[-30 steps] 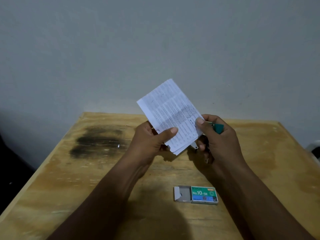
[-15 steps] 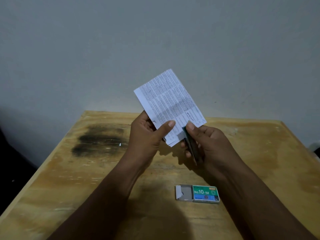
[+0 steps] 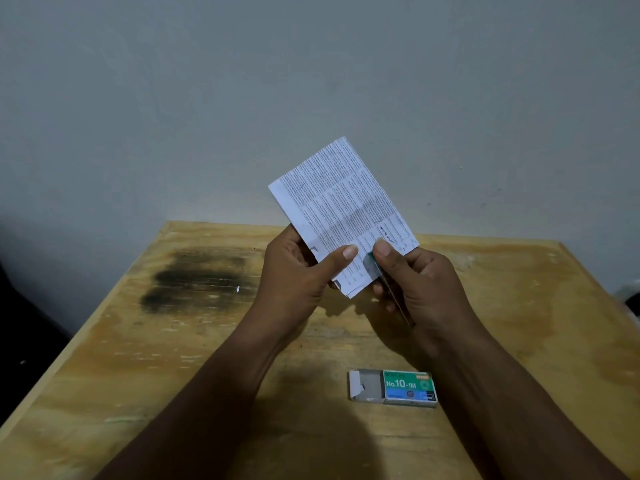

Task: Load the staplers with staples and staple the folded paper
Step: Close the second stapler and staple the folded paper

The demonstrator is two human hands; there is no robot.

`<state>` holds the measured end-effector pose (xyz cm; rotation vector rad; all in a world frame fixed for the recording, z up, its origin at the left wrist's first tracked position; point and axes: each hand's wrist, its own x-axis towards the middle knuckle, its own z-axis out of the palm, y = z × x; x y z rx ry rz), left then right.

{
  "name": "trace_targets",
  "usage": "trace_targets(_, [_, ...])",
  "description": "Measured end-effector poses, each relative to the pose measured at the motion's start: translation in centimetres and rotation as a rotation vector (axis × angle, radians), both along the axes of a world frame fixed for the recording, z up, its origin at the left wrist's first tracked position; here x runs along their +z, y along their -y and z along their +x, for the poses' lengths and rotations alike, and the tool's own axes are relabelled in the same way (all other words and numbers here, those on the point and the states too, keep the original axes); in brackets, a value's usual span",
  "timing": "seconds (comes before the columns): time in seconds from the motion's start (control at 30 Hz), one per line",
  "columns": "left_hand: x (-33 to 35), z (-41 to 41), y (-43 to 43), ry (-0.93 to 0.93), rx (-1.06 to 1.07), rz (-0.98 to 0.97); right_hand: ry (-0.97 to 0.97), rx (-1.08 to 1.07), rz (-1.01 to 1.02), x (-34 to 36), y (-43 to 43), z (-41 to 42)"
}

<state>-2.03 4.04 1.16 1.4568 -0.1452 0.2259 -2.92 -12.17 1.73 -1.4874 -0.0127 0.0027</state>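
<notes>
A folded white printed paper [image 3: 341,206] is held up above the wooden table [image 3: 173,341], tilted to the left. My left hand [image 3: 298,275] pinches its lower left part between thumb and fingers. My right hand [image 3: 419,285] grips a small green-and-metal stapler [image 3: 375,268], whose jaw sits over the paper's lower right edge with my thumb pressing on top. Most of the stapler is hidden in my palm. An opened box of No.10 staples [image 3: 394,389] lies on the table, near me, below my right forearm.
A dark burn-like stain [image 3: 197,278] marks the table's left back area. A plain grey wall [image 3: 311,81] rises directly behind the table. Something pale [image 3: 632,289] shows past the table's right edge.
The paper has risen slightly. My right hand has turned so the stapler's jaw now lies over the paper's lower edge, where earlier its green end stuck out to the right.
</notes>
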Motion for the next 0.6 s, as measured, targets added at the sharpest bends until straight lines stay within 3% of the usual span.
trace_targets(0.2, [-0.2, 0.0, 0.1, -0.009, 0.027, 0.028, 0.052, -0.012, -0.039, -0.2, 0.0, 0.5])
trace_targets(0.37, [-0.2, 0.3, -0.3, -0.031, 0.041, 0.022, -0.063, 0.052, -0.036, 0.2, -0.1, 0.4])
trace_targets(0.53, [-0.2, 0.6, -0.8, -0.081, 0.055, 0.024, -0.118, 0.134, 0.032, 0.5, 0.9, 0.5])
trace_targets(0.6, [-0.2, 0.8, -1.2, -0.109, 0.055, 0.021, -0.171, 0.142, 0.164, 0.8, 1.5, 0.7])
